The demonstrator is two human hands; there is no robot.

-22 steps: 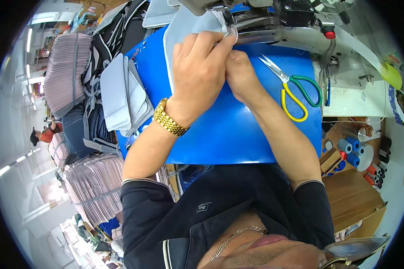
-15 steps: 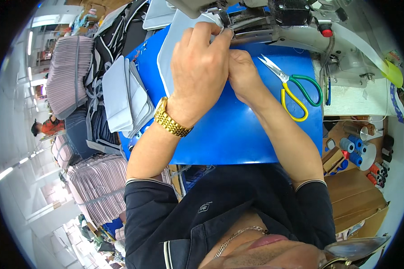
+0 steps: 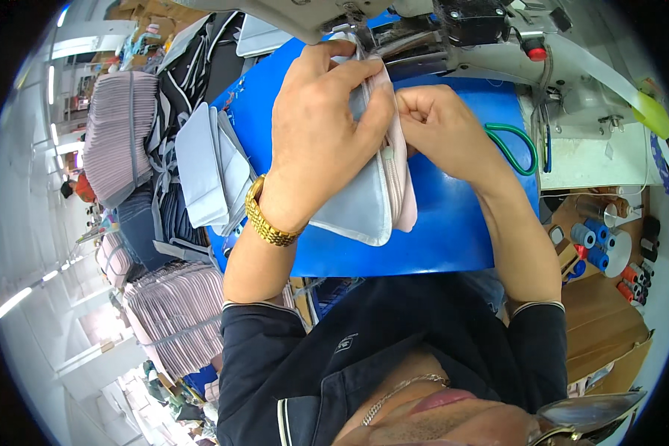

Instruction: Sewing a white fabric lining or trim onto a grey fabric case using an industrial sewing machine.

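A grey fabric piece (image 3: 354, 204) with a pink zippered strip (image 3: 401, 195) along its right side runs from under the sewing machine head (image 3: 305, 16) toward me. My left hand (image 3: 323, 123), a gold watch on its wrist, grips the piece near the needle area, thumb and fingers closed on it. At the pink edge, my right hand (image 3: 446, 132) is closed, fingers curled and thumb pressed in. Beside my right wrist shows a green scissor handle (image 3: 514, 149); the hand and forearm cover the rest of the scissors.
Grey flat pieces (image 3: 203, 167) lie stacked at the left of the blue table top (image 3: 438, 241). Strapped pink bundles (image 3: 119, 134) stand farther left. Thread spools (image 3: 595, 241) and a cardboard box (image 3: 606, 327) are at the right. A red button (image 3: 535, 54) sits on the machine.
The grey piece now extends toward me, showing its pink zippered strip. My right hand has moved right, away from the left, covering most of the scissors.
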